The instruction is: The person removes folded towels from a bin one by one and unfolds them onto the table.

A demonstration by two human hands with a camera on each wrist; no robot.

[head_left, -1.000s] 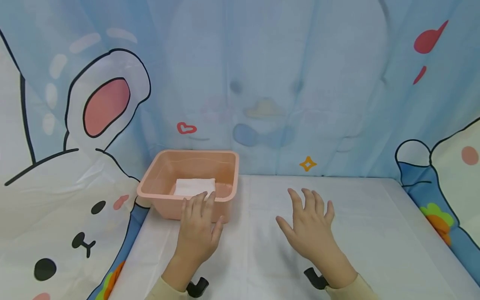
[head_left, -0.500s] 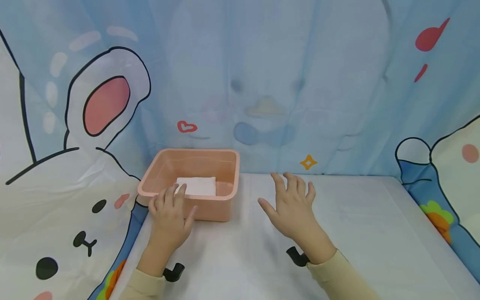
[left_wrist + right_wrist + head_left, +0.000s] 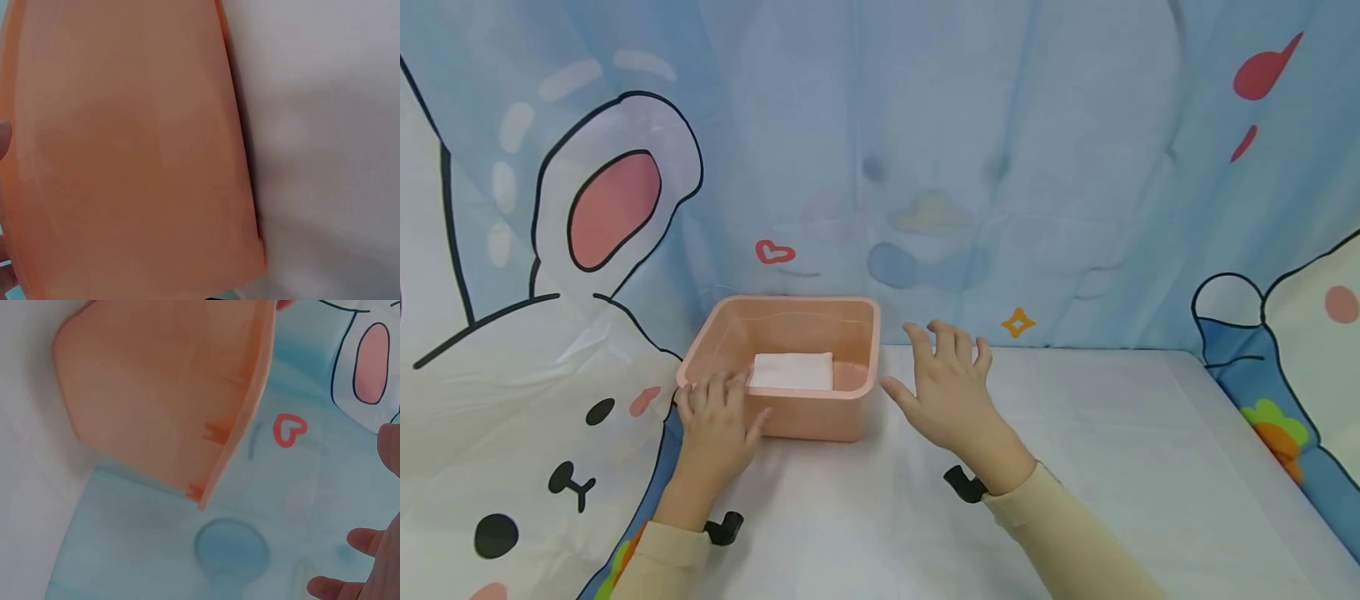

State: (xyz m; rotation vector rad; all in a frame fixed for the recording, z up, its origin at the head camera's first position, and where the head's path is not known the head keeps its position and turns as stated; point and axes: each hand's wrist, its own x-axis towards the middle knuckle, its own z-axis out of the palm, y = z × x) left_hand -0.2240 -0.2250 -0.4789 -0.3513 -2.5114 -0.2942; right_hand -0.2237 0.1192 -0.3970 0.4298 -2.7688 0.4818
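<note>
A peach-coloured plastic bin sits at the back left of the table, with a folded white cloth-like piece lying inside on its floor. My left hand is at the bin's front left corner, its fingertips right at the rim and its thumb apart over the front wall. In the left wrist view the bin's wall fills most of the picture. To the right of the bin, my right hand is raised with spread, loosely bent fingers and holds nothing. The right wrist view has the bin's side wall just beyond that hand.
A white cover lies over the table. Behind it hangs a blue curtain with cartoon prints, and the bin stands close to it. A small black device shows at the left wrist, another black device at the right.
My left hand has moved left along the bin's front to its left corner. My right hand has moved left and farther forward, nearer the bin's right side. The bin stays in place.
</note>
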